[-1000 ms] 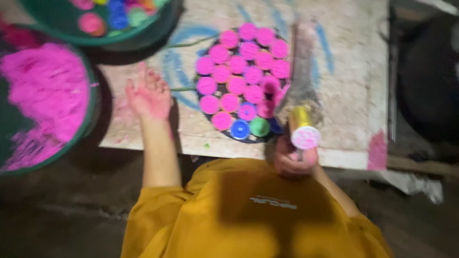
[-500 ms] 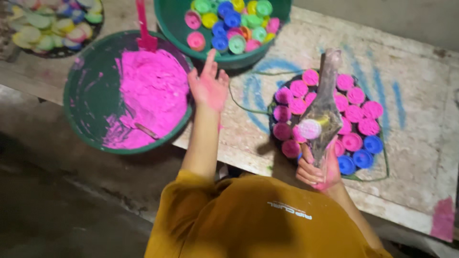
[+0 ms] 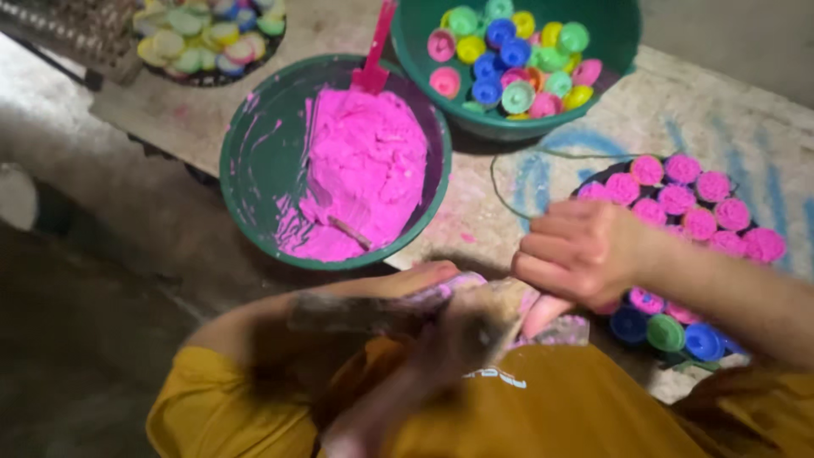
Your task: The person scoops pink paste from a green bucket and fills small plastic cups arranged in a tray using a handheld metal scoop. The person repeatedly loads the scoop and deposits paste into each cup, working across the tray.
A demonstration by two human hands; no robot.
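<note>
— What do the person's hands hold?
— Both close on a clear bag (image 3: 500, 318) smeared with pink paste, held near the chest over the yellow shirt (image 3: 543, 407); the right hand (image 3: 585, 254) has its fingers curled tight around the bag's upper end; the left hand (image 3: 424, 293) is blurred, its fingers wrapped along the bag's side.
— And around them?
— On the surface (image 3: 729, 110), a green basin of pink paste (image 3: 254, 170) sits ahead; a second basin (image 3: 619, 51) holds coloured caps; a cluster of pink-filled caps (image 3: 695, 199) lies just beyond the right hand.
</note>
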